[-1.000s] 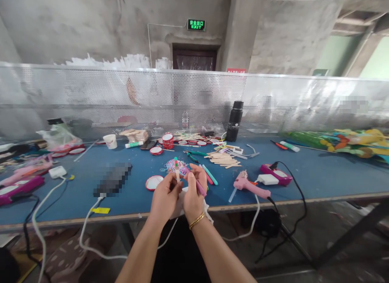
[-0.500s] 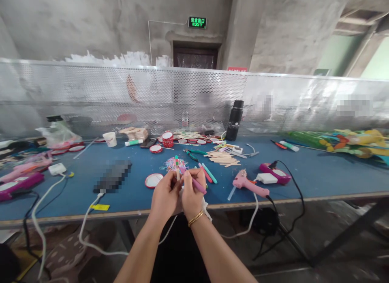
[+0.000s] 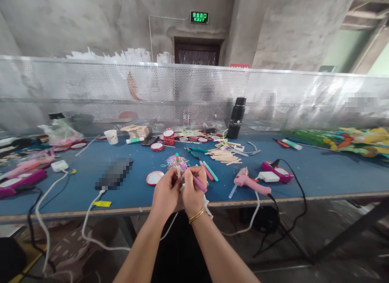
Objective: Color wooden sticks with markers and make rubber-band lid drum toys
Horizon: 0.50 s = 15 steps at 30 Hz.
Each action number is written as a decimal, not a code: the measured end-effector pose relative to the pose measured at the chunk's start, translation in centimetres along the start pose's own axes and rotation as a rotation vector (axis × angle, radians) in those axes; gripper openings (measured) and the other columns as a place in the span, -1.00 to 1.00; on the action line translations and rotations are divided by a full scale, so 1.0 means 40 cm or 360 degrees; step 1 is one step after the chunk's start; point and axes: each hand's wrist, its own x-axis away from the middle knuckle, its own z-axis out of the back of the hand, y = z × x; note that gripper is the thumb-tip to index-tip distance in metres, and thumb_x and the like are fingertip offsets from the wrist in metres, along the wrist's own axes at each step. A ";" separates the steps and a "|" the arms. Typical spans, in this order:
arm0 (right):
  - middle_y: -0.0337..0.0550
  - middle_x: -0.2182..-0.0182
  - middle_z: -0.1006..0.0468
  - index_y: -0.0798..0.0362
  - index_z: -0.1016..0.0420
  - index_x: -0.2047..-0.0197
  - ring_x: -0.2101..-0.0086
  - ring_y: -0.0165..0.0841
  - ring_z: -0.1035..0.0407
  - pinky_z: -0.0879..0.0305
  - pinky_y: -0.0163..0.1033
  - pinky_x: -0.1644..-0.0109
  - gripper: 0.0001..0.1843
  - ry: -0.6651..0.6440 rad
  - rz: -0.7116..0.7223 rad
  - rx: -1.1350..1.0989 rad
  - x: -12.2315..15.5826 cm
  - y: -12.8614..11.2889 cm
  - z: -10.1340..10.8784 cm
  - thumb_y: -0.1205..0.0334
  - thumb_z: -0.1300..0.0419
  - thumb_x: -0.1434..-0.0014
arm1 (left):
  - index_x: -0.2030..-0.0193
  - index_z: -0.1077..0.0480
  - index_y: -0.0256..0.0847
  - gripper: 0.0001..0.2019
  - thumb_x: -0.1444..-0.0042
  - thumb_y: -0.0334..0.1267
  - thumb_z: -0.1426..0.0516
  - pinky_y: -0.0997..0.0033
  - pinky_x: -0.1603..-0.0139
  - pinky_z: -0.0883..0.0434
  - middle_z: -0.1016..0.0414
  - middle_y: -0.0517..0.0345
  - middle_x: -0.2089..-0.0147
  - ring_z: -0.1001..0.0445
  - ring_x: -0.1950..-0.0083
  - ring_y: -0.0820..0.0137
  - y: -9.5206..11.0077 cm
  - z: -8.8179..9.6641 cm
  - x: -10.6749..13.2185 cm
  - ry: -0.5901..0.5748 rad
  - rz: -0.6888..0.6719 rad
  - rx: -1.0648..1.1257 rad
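Well, the L hand (image 3: 165,194) has a thin pale stick (image 3: 178,169) pinched btwn its thumb and fingers, and the stick pokes up w/ green and red bits near its top. Right next to it, the R hand (image 3: 193,196) has its thumb and fingers pressed round a purple pen (image 3: 199,184). The pen leans, w/ one end by the stick, but I can't tell if it touches, bc the fingers hide that spot. Both hands are close together at the near edge of the blue table (image 3: 319,171), and a gold chain (image 3: 196,215) goes round the R wrist. Just behind the stick is a messy pile of tiny coloured loops (image 3: 170,162). A round lid (image 3: 154,178) w/ a red rim lies by the L hand. On the other side, near the R hand, a red pen (image 3: 208,173) and a teal pen (image 3: 210,170) lie side by side. Farther back are green pliers (image 3: 192,153) and lots of flat wood sticks (image 3: 224,156). A pink glue gun (image 3: 251,185) lies off to the R, and a tall black bottle (image 3: 236,120) stands at the back, nr the metal screen (image 3: 209,88)
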 end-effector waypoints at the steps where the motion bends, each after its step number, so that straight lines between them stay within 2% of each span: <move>1: -0.28 0.40 -0.44 0.01 -0.38 0.33 0.36 -0.36 -0.37 -0.35 -0.20 0.21 -0.79 -0.0017 0.0002 0.0001 0.000 -0.001 0.000 0.10 -0.16 -0.32 | 0.35 -0.33 -0.12 -0.82 -0.24 -0.13 -0.13 0.39 0.29 -0.24 -0.39 0.26 0.41 -0.34 0.36 0.35 0.000 -0.001 0.000 0.0001 -0.0001 -0.0001; 8: -0.28 0.40 -0.44 0.01 -0.37 0.33 0.35 -0.36 -0.36 -0.33 -0.20 0.20 -0.79 0.0015 0.0011 0.0030 -0.001 -0.005 -0.002 0.13 -0.14 -0.33 | 0.28 -0.39 -0.11 -0.86 -0.25 -0.14 -0.11 0.38 0.24 -0.29 -0.48 0.22 0.34 -0.41 0.32 0.32 0.001 0.000 -0.001 -0.0017 -0.0017 0.0000; 15: -0.29 0.42 -0.44 0.00 -0.36 0.34 0.39 -0.38 -0.36 -0.34 -0.22 0.24 -0.80 -0.0021 0.0021 0.0035 0.000 -0.006 -0.004 0.13 -0.15 -0.32 | 0.33 -0.37 -0.10 -0.84 -0.21 -0.12 -0.14 0.36 0.23 -0.28 -0.44 0.22 0.39 -0.41 0.32 0.29 0.007 0.001 0.001 0.0035 0.0010 -0.0045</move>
